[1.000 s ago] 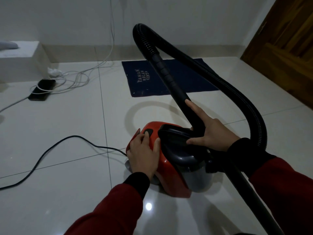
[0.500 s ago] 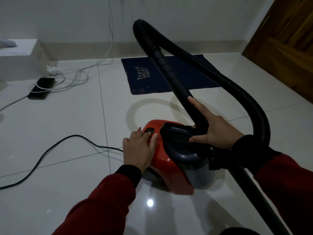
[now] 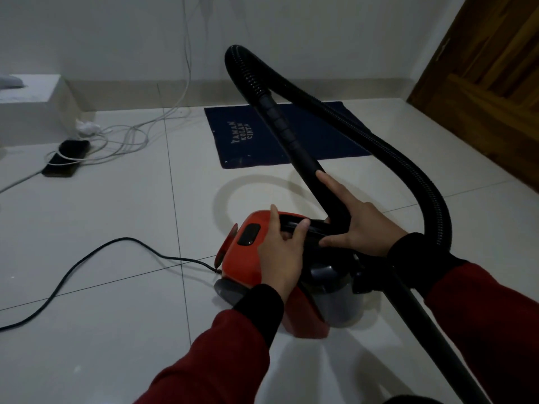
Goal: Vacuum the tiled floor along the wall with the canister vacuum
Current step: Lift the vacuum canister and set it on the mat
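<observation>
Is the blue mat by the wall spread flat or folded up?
Spread flat. The mat lies open on the tiles with its lettering showing; the vacuum's wand hides part of it, but no fold shows.

Legible text: one item only. Dark blue mat (image 3: 315, 132) on the floor by the wall carries pale lettering in three stacked lines, seen sideways: "TAMAN / KOLAM / CINTA", first word possibly "YAMAN". No other markings readable.

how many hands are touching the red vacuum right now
2. The left hand grips the black carry handle on top of the red canister vacuum; the right hand holds the black rigid tube and touches that handle.
</observation>
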`<state>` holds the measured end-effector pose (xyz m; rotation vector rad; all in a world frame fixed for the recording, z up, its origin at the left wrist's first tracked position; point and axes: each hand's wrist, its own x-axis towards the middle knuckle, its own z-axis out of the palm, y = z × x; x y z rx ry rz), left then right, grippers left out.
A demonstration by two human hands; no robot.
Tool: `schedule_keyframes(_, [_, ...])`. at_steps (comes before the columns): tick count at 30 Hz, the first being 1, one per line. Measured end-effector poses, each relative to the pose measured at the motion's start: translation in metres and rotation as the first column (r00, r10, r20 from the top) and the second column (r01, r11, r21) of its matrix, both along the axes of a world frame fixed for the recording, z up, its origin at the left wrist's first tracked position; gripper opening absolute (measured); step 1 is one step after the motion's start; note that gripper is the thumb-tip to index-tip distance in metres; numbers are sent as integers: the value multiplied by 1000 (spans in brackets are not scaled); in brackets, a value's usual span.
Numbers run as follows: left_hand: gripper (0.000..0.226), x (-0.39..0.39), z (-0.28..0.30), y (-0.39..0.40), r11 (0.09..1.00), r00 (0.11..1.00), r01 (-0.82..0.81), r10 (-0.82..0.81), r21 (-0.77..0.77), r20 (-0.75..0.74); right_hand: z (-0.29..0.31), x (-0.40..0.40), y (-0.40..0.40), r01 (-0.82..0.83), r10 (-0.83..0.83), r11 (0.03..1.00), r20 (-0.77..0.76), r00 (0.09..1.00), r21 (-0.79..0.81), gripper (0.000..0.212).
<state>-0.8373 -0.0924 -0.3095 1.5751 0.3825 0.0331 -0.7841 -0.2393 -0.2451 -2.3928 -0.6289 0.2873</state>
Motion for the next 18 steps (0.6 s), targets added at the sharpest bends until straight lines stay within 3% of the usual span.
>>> schedule_keyframes(2, [72, 4, 0, -6, 991, 1000, -28, 28, -133, -1, 0, 0, -1, 2, -2, 1000, -6, 1000, 4, 114])
schedule_keyframes(6, [69, 5, 1, -11, 889, 993, -92, 116, -449, 26, -2, 3, -4, 12, -11, 1000, -35, 999, 10, 113])
schedule_keyframes(12, [67, 19, 22, -16, 831, 986, -166, 156, -531, -65, 13, 21, -6, -24, 24, 1000, -90, 996, 1, 112])
schedule_keyframes(18, [69, 41, 101, -30, 823, 971, -235, 180, -518, -156, 94, 53, -14, -98, 88, 994, -173, 981, -55, 110])
